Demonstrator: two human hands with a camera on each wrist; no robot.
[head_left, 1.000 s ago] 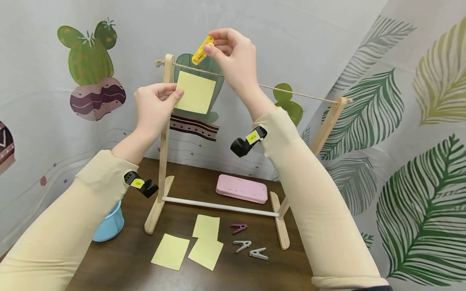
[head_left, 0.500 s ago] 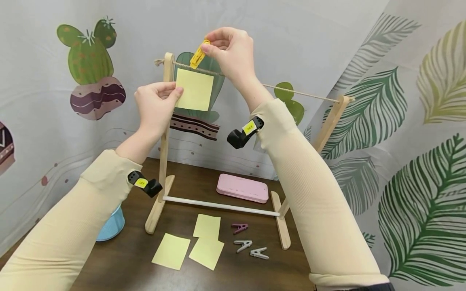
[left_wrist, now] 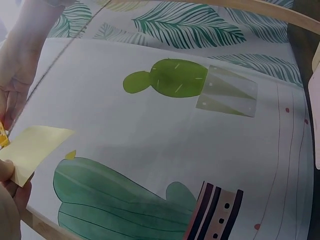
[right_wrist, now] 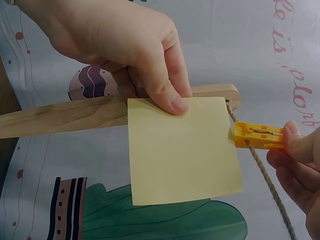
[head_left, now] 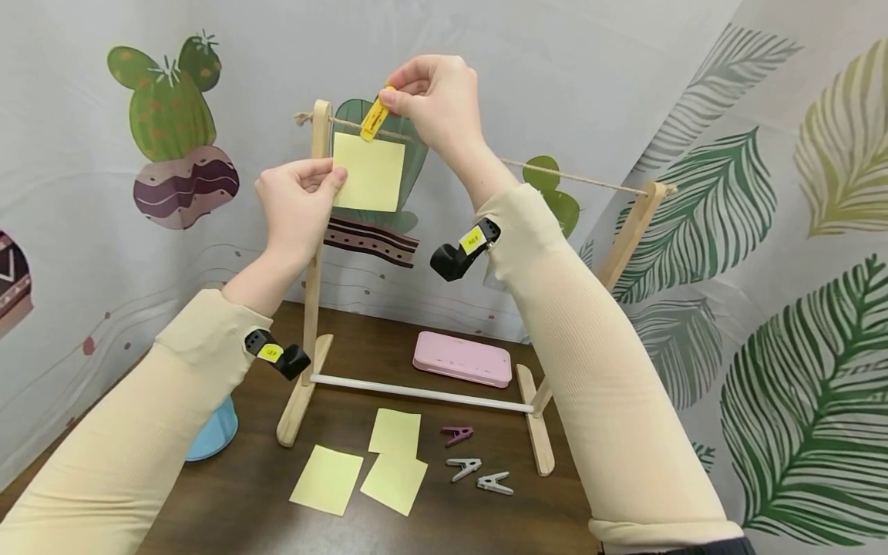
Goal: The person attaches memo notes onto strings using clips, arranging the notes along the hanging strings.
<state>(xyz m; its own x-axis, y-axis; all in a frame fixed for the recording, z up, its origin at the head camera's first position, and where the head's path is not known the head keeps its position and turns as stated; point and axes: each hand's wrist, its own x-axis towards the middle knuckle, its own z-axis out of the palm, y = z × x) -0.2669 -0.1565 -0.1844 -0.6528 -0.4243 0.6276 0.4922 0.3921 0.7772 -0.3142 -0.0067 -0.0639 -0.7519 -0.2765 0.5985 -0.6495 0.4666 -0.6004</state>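
Observation:
My left hand point(head_left: 298, 202) pinches a yellow sticky note point(head_left: 369, 173) by its left edge, close to the wooden post. The note hangs upright just under the rope point(head_left: 576, 177) in the head view. Between thumb and fingers my right hand point(head_left: 444, 100) pinches a yellow clothespin point(head_left: 375, 117), tilted down over the rope. In the right wrist view, the clothespin's tip point(right_wrist: 241, 134) lies across the rope, right at the note's upper edge. The left wrist view shows the note point(left_wrist: 37, 150) below the right hand's fingers.
The rope runs between two posts of a wooden stand point(head_left: 312, 285). On the table lie several sticky notes point(head_left: 326, 479), a purple clothespin point(head_left: 457, 435) and two grey clothespins point(head_left: 463, 467). A pink case point(head_left: 461, 358) sits behind the stand's white bar. A blue container point(head_left: 213, 433) is partly behind the left sleeve.
My right hand has lowered the yellow clothespin leftward, from above the rope to overlapping it and the note's top edge. The left hand, with the note, has moved very little.

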